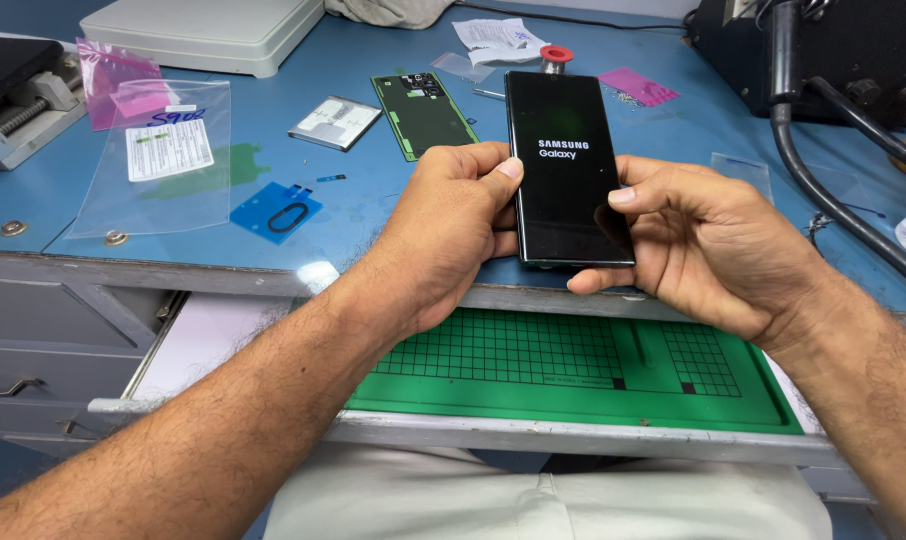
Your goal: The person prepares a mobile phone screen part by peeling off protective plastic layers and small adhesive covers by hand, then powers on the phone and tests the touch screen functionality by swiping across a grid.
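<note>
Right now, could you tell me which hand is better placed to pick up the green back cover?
Probably the left hand: the green back cover lies just beyond it on the table, while the right hand sits across the phone.

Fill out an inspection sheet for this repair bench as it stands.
Surface: blue bench top, scuffed; green gridded mat on a pulled-out drawer.
Job's things: black smartphone, screen lit with a start-up logo, held above the bench edge.
Clutter: green back cover, grey plate, clear bag, pink bags, blue adhesive piece, red-capped bottle.
Grips: left hand and right hand both closed on the smartphone's edges.
Cables: thick black hoses at right.
Surroundings: white device, black machine.
</note>
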